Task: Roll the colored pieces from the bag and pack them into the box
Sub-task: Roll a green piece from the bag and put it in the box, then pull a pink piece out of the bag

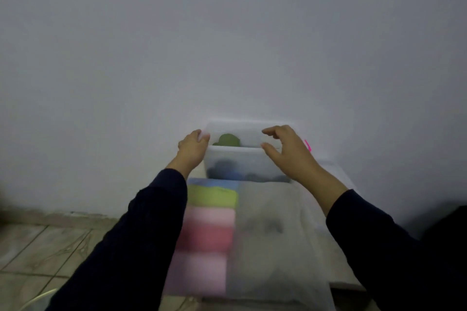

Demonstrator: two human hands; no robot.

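Our left hand grips the box's left end; our right hand hovers apart at its right rim, fingers spread, holding nothing. Just before the box lies the bag with colored pieces. One-handed, we judge, the box could tip and spill its rolls.

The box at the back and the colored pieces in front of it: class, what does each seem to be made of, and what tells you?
Box: looks like frosted, translucent plastic, since dark and blue shapes show dimly through its wall. Colored pieces: probably soft cloth, matte with rounded edges, though blur leaves this uncertain.
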